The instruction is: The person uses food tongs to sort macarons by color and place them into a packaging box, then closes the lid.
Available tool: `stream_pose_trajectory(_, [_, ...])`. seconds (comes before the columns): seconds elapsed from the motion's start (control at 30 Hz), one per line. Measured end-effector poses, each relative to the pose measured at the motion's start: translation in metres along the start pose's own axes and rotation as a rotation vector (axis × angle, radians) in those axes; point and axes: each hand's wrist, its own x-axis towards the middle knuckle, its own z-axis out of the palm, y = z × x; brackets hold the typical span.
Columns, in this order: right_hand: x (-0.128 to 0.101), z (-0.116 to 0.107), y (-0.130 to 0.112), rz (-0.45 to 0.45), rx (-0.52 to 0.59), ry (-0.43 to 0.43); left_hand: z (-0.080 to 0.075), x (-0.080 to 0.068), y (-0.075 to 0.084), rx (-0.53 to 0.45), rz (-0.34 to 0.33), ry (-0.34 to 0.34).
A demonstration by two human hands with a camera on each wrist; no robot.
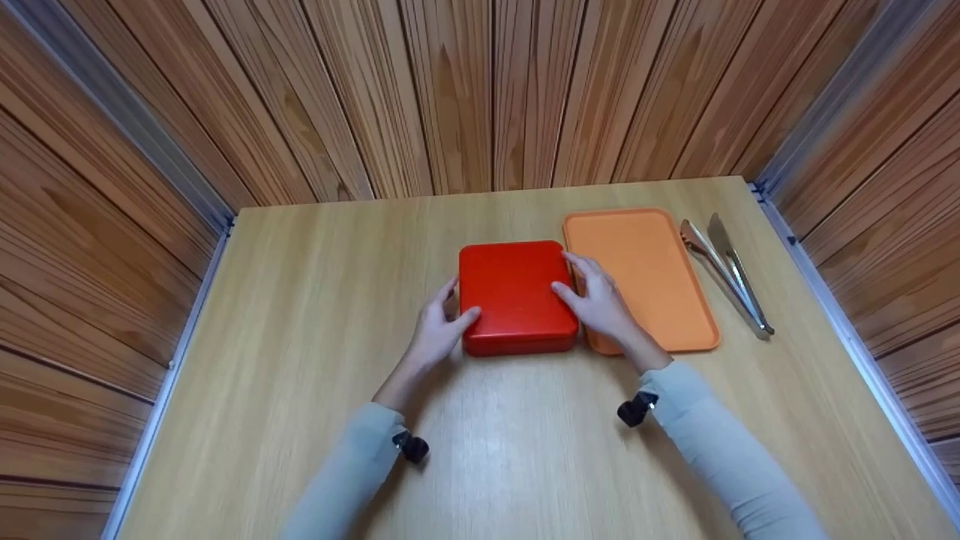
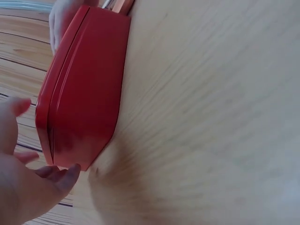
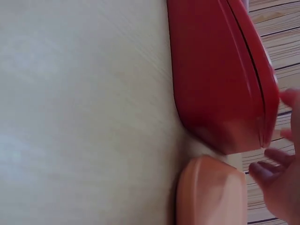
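Observation:
A flat red box (image 1: 517, 296) with its lid on lies in the middle of the wooden table (image 1: 300, 337). My left hand (image 1: 448, 316) is at its near-left corner, thumb over the lid and fingers along the left side. The left wrist view shows those fingers (image 2: 63, 176) at the corner of the red box (image 2: 84, 93), the thumb a little off the lid. My right hand (image 1: 586, 291) lies at the right edge, thumb over the lid. In the right wrist view its fingers (image 3: 274, 176) are spread beside the red box (image 3: 215, 70).
An orange tray (image 1: 652, 277) lies right against the box's right side, under my right hand, and its corner (image 3: 211, 192) shows in the right wrist view. Metal tongs (image 1: 727, 274) lie to the right of the tray. Wood-panelled walls enclose the table on three sides.

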Motion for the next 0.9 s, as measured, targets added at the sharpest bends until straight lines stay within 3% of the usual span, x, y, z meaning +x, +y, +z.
stream_pose_trajectory(0.27, [0.001, 0.008, -0.003, 0.079, 0.021, -0.023, 0.008, 0.000, -0.002, 0.005, 0.004, -0.028])
stream_pose_trajectory(0.6, [-0.002, 0.011, -0.004, 0.032, 0.026, -0.011, 0.006, -0.011, -0.005, 0.025, 0.017, -0.045])
stream_pose_trajectory(0.8, [-0.002, 0.013, -0.006, 0.007, -0.016, 0.000, 0.007, -0.010, -0.007, 0.051, 0.034, -0.021])
stream_pose_trajectory(0.9, [-0.002, 0.013, -0.010, 0.040, -0.043, -0.022, 0.008, -0.006, -0.005, 0.077, 0.031, 0.001])
